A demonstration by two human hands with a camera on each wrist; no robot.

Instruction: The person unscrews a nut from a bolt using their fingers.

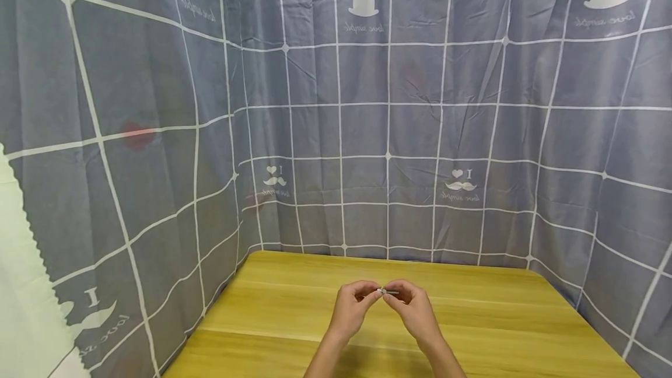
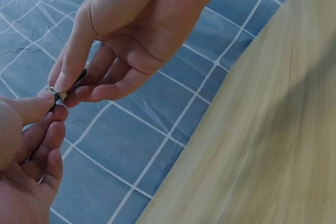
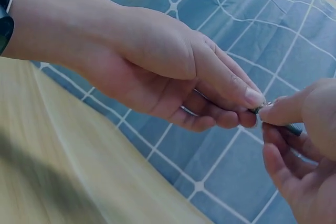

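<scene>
Pale cloth (image 1: 26, 284) hung at the near left, before a gray curtain (image 1: 362, 74) with white grid lines along the left, far and right sides. Below stood a yellow wooden table (image 1: 262, 308). Above it, the left hand (image 1: 349, 312) and the right hand (image 1: 416, 312) were close together, each with thumb and fingertip clamped on 1 small metal part (image 1: 383, 291). That part sat between the 2 hands, its thin rod pointing right.
</scene>
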